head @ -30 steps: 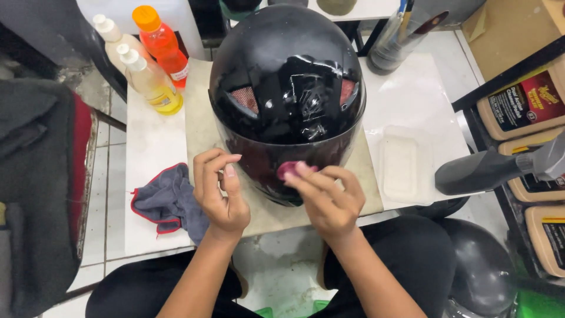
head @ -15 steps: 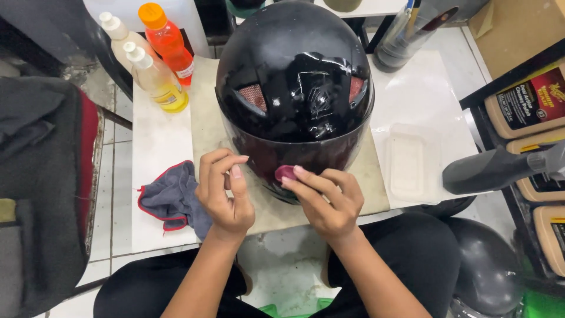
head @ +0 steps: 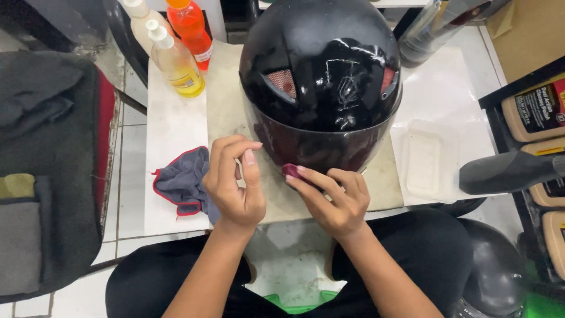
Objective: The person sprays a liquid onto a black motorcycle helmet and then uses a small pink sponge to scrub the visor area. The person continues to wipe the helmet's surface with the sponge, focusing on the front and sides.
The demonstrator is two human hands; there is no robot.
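White bench (head: 170, 123) with a beige mat (head: 226, 100) on top; glossy black full-face helmet (head: 323, 76) is seated on the mat, dark visor (head: 318, 147) facing the person. Small dark-red pad (head: 290, 171) is pinched in the right hand (head: 329, 197) fingers and pressed to the visor's lower edge. Left hand (head: 235, 188) is held just beside it, fingers loosely curled, nothing gripped. Grey cloth with red trim (head: 182, 179) lies partly hidden behind the left hand. Yellow-liquid bottle (head: 176, 62) and orange bottle (head: 191, 26) stand at far left. Clear plastic tray (head: 426, 159) sits right of the mat, dark bottle (head: 509, 171) lying near it.
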